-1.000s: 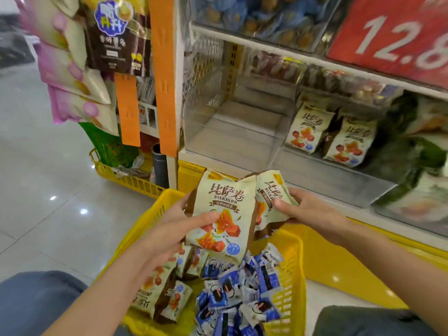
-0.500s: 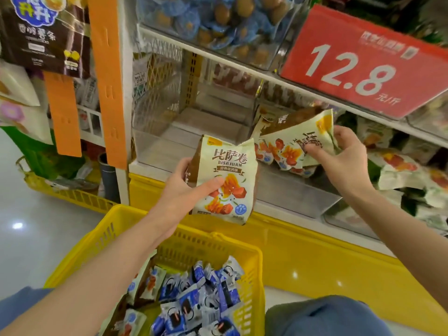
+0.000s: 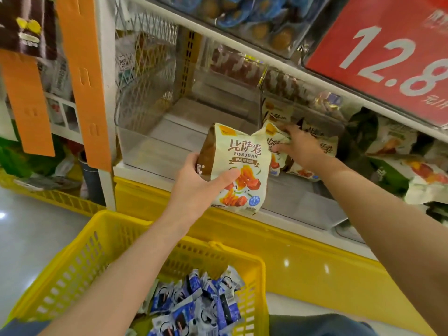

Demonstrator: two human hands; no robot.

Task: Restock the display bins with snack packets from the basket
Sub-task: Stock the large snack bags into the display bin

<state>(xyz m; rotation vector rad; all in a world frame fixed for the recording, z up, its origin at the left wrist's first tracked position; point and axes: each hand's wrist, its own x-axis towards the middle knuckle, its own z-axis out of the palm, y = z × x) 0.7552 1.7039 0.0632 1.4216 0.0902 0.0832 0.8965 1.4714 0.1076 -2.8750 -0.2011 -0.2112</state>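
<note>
My left hand (image 3: 198,183) grips a cream and brown snack packet (image 3: 244,170) upright in front of the clear display bins, thumb across its front. My right hand (image 3: 299,147) reaches into the middle clear bin (image 3: 298,190) and holds another cream packet (image 3: 276,135) down among like packets (image 3: 324,141) there. The bin to its left (image 3: 150,146) holds no packets that I can see. The yellow basket (image 3: 80,263) sits below my arms with several small blue and white packets (image 3: 198,306) in it.
A red price sign reading 12.8 (image 3: 388,49) hangs on the shelf above. Green and white packets (image 3: 412,170) fill the bin at right. Orange hanging strips (image 3: 84,76) and a wire side panel (image 3: 143,69) stand left. A yellow base ledge (image 3: 303,258) runs under the bins.
My right hand has gone deeper into the middle bin and lowered its packet onto the others. My left hand has lifted its packet up and rightward, closer to the bins.
</note>
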